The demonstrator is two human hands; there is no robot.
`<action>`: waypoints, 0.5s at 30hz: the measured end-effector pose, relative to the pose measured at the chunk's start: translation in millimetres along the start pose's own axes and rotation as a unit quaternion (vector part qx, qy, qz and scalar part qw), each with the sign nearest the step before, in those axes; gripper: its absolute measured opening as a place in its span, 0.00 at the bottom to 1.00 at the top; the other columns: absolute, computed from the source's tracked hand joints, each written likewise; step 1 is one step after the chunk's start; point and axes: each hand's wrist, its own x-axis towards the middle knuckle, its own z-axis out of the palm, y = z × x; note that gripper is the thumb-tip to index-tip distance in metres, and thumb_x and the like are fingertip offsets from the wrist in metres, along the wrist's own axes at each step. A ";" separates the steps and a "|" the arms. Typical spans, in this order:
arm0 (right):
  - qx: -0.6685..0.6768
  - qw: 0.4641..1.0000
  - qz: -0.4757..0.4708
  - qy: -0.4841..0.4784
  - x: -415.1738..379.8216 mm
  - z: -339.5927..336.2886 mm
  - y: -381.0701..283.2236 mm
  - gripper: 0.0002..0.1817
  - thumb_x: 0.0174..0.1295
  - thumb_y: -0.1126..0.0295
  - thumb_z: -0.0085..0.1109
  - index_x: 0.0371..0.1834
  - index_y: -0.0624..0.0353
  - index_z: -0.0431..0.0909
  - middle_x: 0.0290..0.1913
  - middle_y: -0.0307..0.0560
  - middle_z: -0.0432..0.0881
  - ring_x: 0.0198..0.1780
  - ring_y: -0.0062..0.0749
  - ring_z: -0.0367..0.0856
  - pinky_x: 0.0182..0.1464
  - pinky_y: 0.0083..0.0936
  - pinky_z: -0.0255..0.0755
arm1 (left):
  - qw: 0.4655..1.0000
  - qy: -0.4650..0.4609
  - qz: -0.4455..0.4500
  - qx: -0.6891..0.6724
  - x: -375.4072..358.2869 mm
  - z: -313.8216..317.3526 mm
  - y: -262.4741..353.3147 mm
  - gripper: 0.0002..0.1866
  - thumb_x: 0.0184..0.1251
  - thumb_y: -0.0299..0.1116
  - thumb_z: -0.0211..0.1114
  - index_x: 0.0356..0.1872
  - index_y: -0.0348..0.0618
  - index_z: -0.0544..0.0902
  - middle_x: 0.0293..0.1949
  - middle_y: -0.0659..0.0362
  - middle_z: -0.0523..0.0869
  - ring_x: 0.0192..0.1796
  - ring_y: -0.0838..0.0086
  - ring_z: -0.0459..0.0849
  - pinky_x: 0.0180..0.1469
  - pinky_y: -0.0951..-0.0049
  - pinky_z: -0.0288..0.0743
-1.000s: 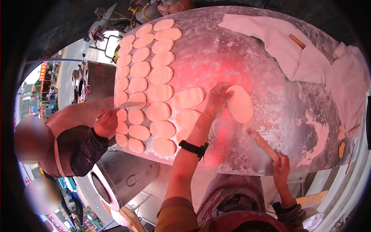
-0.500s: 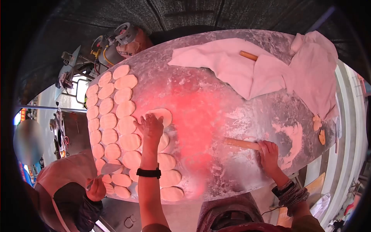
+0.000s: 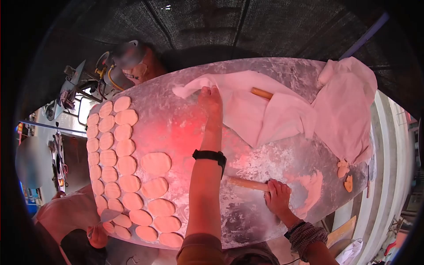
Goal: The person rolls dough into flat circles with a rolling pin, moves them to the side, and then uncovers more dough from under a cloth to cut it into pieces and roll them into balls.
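Observation:
My left hand (image 3: 211, 102), with a black band at its wrist, reaches across the table and pinches the left edge of a pale cloth (image 3: 247, 110). That edge is lifted a little where my fingers meet it. Closed around the right end of a wooden rolling pin (image 3: 247, 183) is my right hand (image 3: 277, 197), low over the floured surface. Rows of flat dough rounds (image 3: 126, 164) cover the left side of the table. The round nearest my arm (image 3: 156, 164) lies at the top of its column, apart from both hands.
A second wooden stick (image 3: 262, 93) lies on the cloth. Small dough scraps (image 3: 348, 183) rest by the right edge of the floured table (image 3: 176, 92). At lower left, another person's hand (image 3: 97, 236) holds a flat blade (image 3: 110, 215) over the rounds. Gas cylinders stand beyond the far left.
My left hand has left the dough round and moved right and away to the cloth, taking its edge. My right hand still grips the rolling pin. The whole view has shifted.

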 end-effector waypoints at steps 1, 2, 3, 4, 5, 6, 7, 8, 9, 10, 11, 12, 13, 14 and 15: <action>0.006 1.000 0.007 -0.005 -0.2 0.2 0.2 0.26 0.56 0.66 0.64 0.60 0.56 0.73 0.60 0.47 0.76 0.58 0.44 0.73 0.57 0.47 0.63 | 0.996 -0.044 0.070 0.030 -17.7 24.1 24.6 0.10 0.65 0.29 0.66 0.25 0.38 0.77 0.19 0.64 0.78 0.22 0.78 0.74 0.27 0.72 0.68; 0.014 1.000 0.011 -0.006 -0.8 1.9 1.2 0.27 0.56 0.65 0.63 0.60 0.57 0.73 0.60 0.47 0.76 0.59 0.45 0.73 0.58 0.48 0.63 | 0.985 -0.150 0.066 0.052 -38.2 48.8 38.2 0.10 0.63 0.27 0.66 0.27 0.36 0.74 0.21 0.54 0.76 0.25 0.70 0.76 0.31 0.67 0.69; 0.019 1.000 0.008 -0.005 -0.3 1.7 1.3 0.27 0.56 0.65 0.63 0.60 0.57 0.73 0.60 0.47 0.76 0.59 0.45 0.73 0.58 0.48 0.63 | 0.978 -0.173 0.108 0.051 -70.6 78.0 49.9 0.09 0.61 0.27 0.66 0.28 0.37 0.74 0.25 0.49 0.78 0.29 0.58 0.78 0.35 0.62 0.70; 0.016 1.000 0.013 -0.015 -0.5 0.6 1.1 0.27 0.56 0.65 0.63 0.60 0.57 0.73 0.61 0.47 0.75 0.59 0.45 0.73 0.58 0.48 0.63 | 0.966 -0.228 0.113 0.045 -105.0 98.5 63.4 0.06 0.59 0.27 0.66 0.30 0.38 0.76 0.29 0.47 0.80 0.35 0.51 0.80 0.40 0.60 0.72; 0.012 0.999 0.018 -0.024 0.1 0.6 1.7 0.27 0.56 0.65 0.63 0.60 0.57 0.73 0.61 0.47 0.75 0.59 0.45 0.73 0.58 0.48 0.62 | 0.938 -0.322 0.121 0.038 -132.2 114.1 65.8 0.06 0.64 0.29 0.66 0.34 0.38 0.80 0.30 0.54 0.82 0.33 0.74 0.79 0.40 0.69 0.74; 0.013 1.000 0.014 -0.022 1.6 2.3 2.8 0.27 0.56 0.65 0.63 0.60 0.57 0.73 0.61 0.47 0.75 0.59 0.45 0.73 0.58 0.48 0.62 | 0.907 -0.414 0.079 -0.006 -145.2 120.2 67.1 0.07 0.65 0.31 0.67 0.38 0.39 0.82 0.32 0.53 0.84 0.34 0.72 0.81 0.42 0.69 0.75; 0.013 1.000 0.007 -0.013 0.3 3.4 3.2 0.26 0.56 0.65 0.63 0.60 0.57 0.73 0.61 0.47 0.75 0.59 0.44 0.73 0.59 0.47 0.62 | 0.864 -0.501 0.032 -0.051 -151.8 123.5 68.9 0.09 0.65 0.32 0.67 0.42 0.40 0.84 0.34 0.53 0.86 0.36 0.70 0.83 0.44 0.70 0.76; 0.012 1.000 0.001 -0.006 -2.0 4.6 5.1 0.26 0.56 0.65 0.63 0.60 0.57 0.74 0.62 0.47 0.75 0.59 0.44 0.73 0.59 0.47 0.62 | 0.889 -0.452 0.028 -0.066 -146.1 128.5 59.2 0.12 0.66 0.35 0.68 0.47 0.43 0.85 0.37 0.52 0.87 0.40 0.67 0.85 0.48 0.71 0.77; 0.011 1.000 0.002 -0.008 -1.2 5.6 7.0 0.26 0.56 0.65 0.63 0.60 0.57 0.74 0.62 0.47 0.75 0.59 0.44 0.73 0.59 0.47 0.62 | 0.922 -0.377 0.091 0.016 -122.0 119.2 57.2 0.12 0.67 0.35 0.67 0.47 0.43 0.86 0.43 0.51 0.88 0.44 0.64 0.86 0.51 0.69 0.78; 0.010 1.000 0.002 -0.013 -1.2 5.9 7.1 0.27 0.56 0.65 0.63 0.61 0.57 0.73 0.62 0.47 0.75 0.59 0.44 0.73 0.60 0.47 0.62 | 0.937 -0.264 0.213 0.089 -91.6 109.2 38.1 0.13 0.67 0.36 0.66 0.50 0.46 0.86 0.51 0.51 0.86 0.53 0.59 0.83 0.55 0.67 0.76; 0.009 1.000 0.002 -0.019 -2.9 4.6 6.8 0.27 0.57 0.65 0.63 0.61 0.57 0.73 0.62 0.47 0.75 0.59 0.44 0.73 0.60 0.46 0.62 | 0.910 -0.178 0.296 0.229 -53.3 95.6 14.0 0.16 0.66 0.38 0.64 0.54 0.50 0.84 0.60 0.52 0.81 0.63 0.54 0.75 0.62 0.59 0.71; 0.008 1.000 0.007 -0.024 -2.5 2.0 6.2 0.27 0.57 0.65 0.63 0.61 0.57 0.73 0.62 0.47 0.75 0.59 0.44 0.73 0.60 0.46 0.62 | 0.859 -0.092 0.345 0.367 -24.7 76.9 -16.6 0.19 0.66 0.40 0.63 0.57 0.52 0.83 0.64 0.52 0.78 0.68 0.52 0.69 0.66 0.52 0.65; 0.015 1.000 0.007 -0.026 -0.7 -1.0 4.5 0.27 0.57 0.65 0.62 0.61 0.57 0.73 0.63 0.47 0.75 0.59 0.44 0.73 0.61 0.46 0.62 | 0.841 -0.129 0.313 0.421 3.6 53.7 -55.6 0.20 0.66 0.42 0.62 0.58 0.53 0.83 0.67 0.53 0.74 0.68 0.51 0.68 0.66 0.47 0.62; 0.023 0.999 0.006 -0.026 2.0 -3.3 4.1 0.27 0.57 0.65 0.62 0.62 0.57 0.73 0.63 0.47 0.75 0.59 0.45 0.73 0.61 0.46 0.63 | 0.814 -0.202 0.341 0.425 18.6 17.1 -76.7 0.18 0.64 0.41 0.64 0.55 0.54 0.84 0.63 0.53 0.78 0.64 0.52 0.72 0.64 0.51 0.66; 0.026 0.999 0.009 -0.025 3.4 -2.9 6.1 0.27 0.57 0.65 0.62 0.62 0.57 0.73 0.63 0.47 0.75 0.59 0.45 0.73 0.61 0.46 0.63 | 0.844 -0.249 0.320 0.352 23.0 -8.3 -70.3 0.18 0.62 0.41 0.66 0.53 0.54 0.85 0.61 0.53 0.79 0.62 0.52 0.74 0.64 0.52 0.67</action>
